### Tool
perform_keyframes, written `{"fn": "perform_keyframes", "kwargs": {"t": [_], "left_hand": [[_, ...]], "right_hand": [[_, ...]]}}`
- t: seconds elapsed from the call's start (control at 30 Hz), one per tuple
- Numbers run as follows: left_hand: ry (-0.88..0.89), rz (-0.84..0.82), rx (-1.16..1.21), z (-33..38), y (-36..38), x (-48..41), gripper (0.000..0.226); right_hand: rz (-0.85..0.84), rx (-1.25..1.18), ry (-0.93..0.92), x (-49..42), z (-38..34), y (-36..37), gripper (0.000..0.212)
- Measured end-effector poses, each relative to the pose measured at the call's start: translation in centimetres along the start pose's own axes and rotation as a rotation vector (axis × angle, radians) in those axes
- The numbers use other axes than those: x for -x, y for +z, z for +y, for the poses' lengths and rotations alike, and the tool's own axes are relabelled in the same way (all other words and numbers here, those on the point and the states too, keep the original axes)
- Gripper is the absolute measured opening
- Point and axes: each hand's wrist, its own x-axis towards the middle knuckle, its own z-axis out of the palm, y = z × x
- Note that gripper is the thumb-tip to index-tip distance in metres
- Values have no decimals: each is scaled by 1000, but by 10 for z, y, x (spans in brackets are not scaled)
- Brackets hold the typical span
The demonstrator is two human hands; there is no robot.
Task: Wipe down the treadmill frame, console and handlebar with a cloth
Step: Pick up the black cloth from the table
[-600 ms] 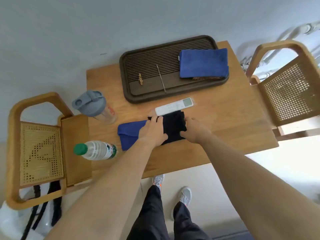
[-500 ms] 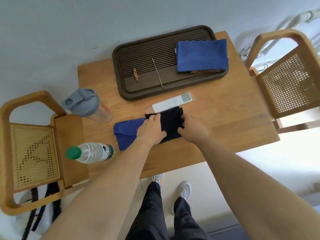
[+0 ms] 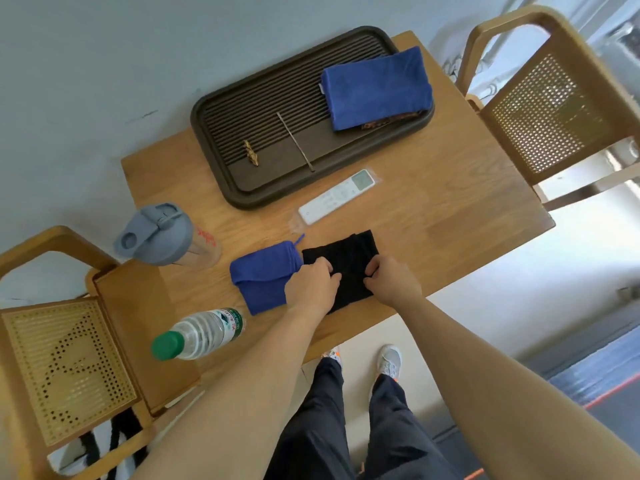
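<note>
Pinching the black cloth (image 3: 341,268) from both sides, the left hand (image 3: 313,284) and right hand (image 3: 391,282) now sit nearer the table's (image 3: 450,216) near edge than a moment ago — likely gathering it to lift. Left of the left hand lies a blue cloth (image 3: 261,275), touching; beyond the fingers, the remote (image 3: 337,197) now lies clear of the cloth — open wood to the right.

No text can be read in full. Red lettering is seen on the shaker bottle (image 3: 162,237), well left of the left hand (image 3: 311,284), too blurred to read. A green-and-white label is carried by the water bottle (image 3: 199,332), below-left of that hand, print illegible.
</note>
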Motion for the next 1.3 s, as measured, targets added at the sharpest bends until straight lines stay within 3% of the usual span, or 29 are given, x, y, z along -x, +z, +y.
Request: {"fn": "perform_keyframes", "kwargs": {"t": [0.17, 0.3, 0.43, 0.63, 0.8, 0.93, 1.1, 1.3], "left_hand": [[59, -113, -122, -4, 3, 21, 17], [274, 20, -132, 0, 0, 50, 14], [504, 106, -128, 3, -8, 93, 10], [655, 109, 13, -3, -6, 170, 14], [764, -98, 69, 8, -9, 235, 31], [834, -294, 46, 25, -9, 276, 35], [871, -456, 119, 41, 7, 306, 37], [1032, -551, -156, 38, 44, 357, 44]], "right_hand": [[-71, -130, 11, 38, 9, 21, 21], [-41, -311, 50, 68, 19, 35, 22], [105, -549, 108, 113, 34, 42, 25], [350, -819, 36, 208, 56, 52, 36], [401, -851, -24, 291, 65, 66, 65], [312, -803, -67, 342, 76, 77, 39], [361, -828, 129, 398, 110, 107, 15], [446, -665, 370, 477, 126, 160, 22]]}}
